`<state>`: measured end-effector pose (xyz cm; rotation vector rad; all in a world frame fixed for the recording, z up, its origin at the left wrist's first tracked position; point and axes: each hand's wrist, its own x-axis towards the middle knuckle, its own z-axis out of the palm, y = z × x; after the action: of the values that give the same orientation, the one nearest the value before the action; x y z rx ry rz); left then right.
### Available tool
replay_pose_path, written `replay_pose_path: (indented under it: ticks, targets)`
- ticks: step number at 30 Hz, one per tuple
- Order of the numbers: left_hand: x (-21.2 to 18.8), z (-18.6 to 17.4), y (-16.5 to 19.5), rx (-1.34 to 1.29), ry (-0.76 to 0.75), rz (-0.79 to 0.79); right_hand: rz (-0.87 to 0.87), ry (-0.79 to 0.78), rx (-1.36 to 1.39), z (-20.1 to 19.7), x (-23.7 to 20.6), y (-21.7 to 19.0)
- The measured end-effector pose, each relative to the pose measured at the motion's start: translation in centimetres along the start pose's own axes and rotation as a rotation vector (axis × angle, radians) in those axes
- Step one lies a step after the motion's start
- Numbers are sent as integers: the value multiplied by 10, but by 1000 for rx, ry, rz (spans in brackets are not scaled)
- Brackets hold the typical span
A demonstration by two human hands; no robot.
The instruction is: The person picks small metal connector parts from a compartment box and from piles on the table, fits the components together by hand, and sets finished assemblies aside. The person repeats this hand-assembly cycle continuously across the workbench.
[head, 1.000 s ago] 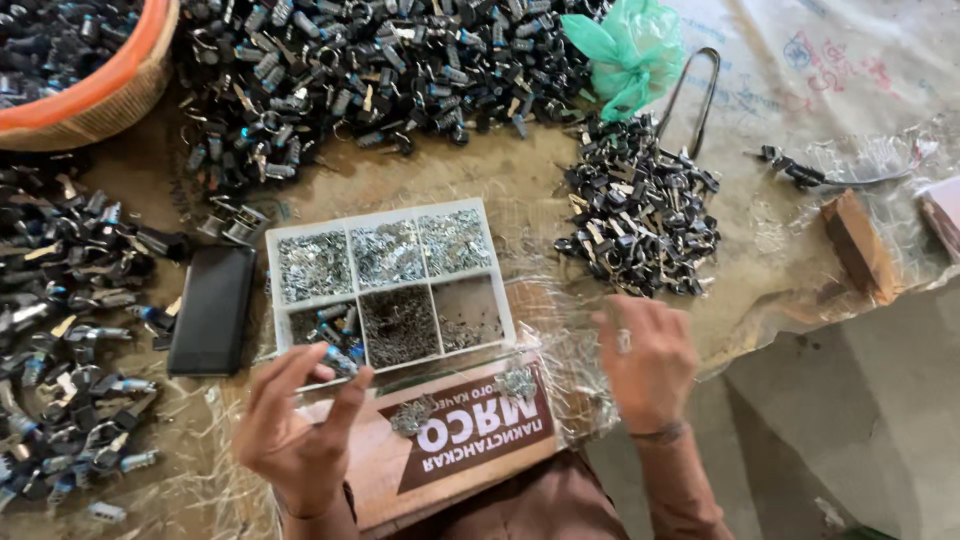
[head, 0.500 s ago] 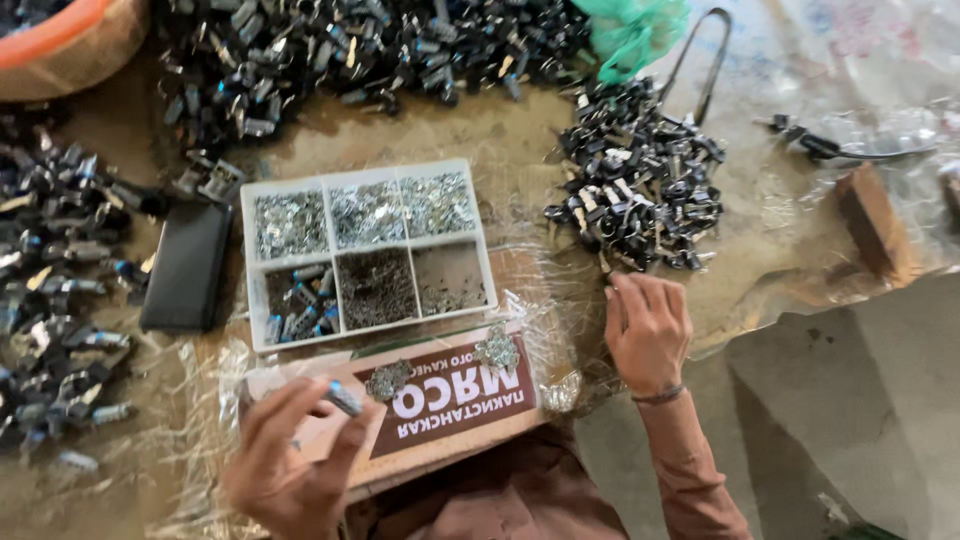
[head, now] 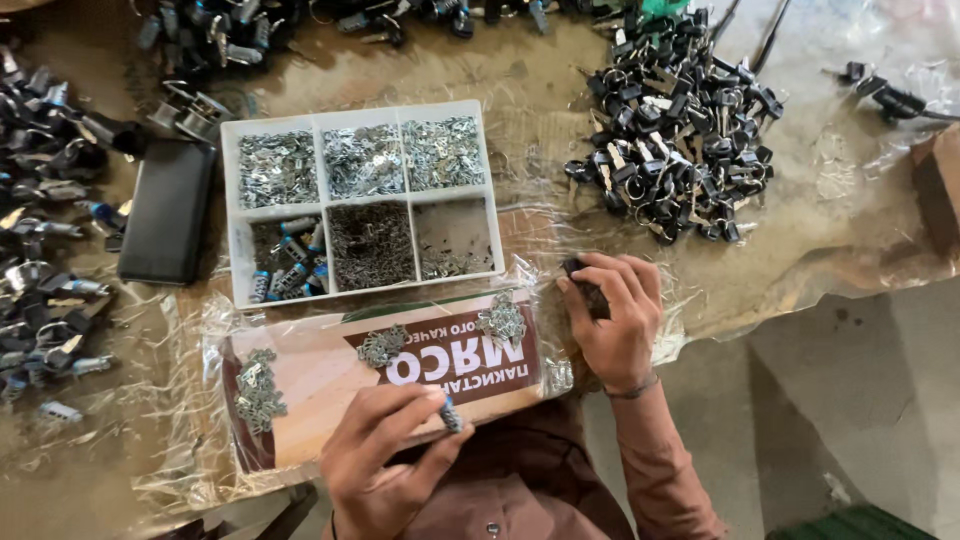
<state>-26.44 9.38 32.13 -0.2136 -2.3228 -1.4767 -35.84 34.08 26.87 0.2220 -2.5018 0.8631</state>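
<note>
A: Steel and blue plastic, that small cylindrical lock barrel (head: 450,412), pinched between thumb and fingertips of the left hand (head: 385,455). It sits just below the white six-compartment plastic tray (head: 360,200), over the near edge of the brown printed cardboard sheet under clear film (head: 330,375).

B: Handling?

A: By my judgement light, rigid and smooth-sided, so liable to slip or roll. Best held across the barrel's middle, as it is now, leaving the end free.

B: Right hand?

A: The right hand (head: 612,320) is curled over a small dark plastic-headed part (head: 583,283), fingers bent down on it, just off the tray's lower right corner. I cannot tell the exact grip; the knuckles hide most of it.

B: So the two are apart?

A: Yes, barrel in the left, well clear of the right, with the cardboard's right end between them.

B: Anything on the cardboard?

A: Three little heaps of thin stamped silver metal plates (head: 258,385), below the tray. Same kind of plates fill the tray's top row; its lower left compartment holds more blue-tipped barrels (head: 285,270).

B: Surroundings?

A: Right of the tray, a heap of black-headed keys on rings (head: 675,140). Left of it, a flat black rectangular case (head: 167,210), then a scatter of dark lock bodies (head: 45,250) on the film-covered bench (head: 830,240).
</note>
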Motion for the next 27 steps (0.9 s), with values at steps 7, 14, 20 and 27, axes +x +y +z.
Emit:
replay_pose_path:
  ticks: [7,14,20,27]
  targets:
    - [32,24,19,-30,-72,54,42,-37,106,-13,17,9]
    - [41,44,28,-42,-106,27,13,92,20,-27,9,1]
    - [39,42,31,-109,-225,92,813,-291,1317,-55,-42,-42]
    - [13,-29,18,-87,31,-40,132,-503,627,-30,-42,-111]
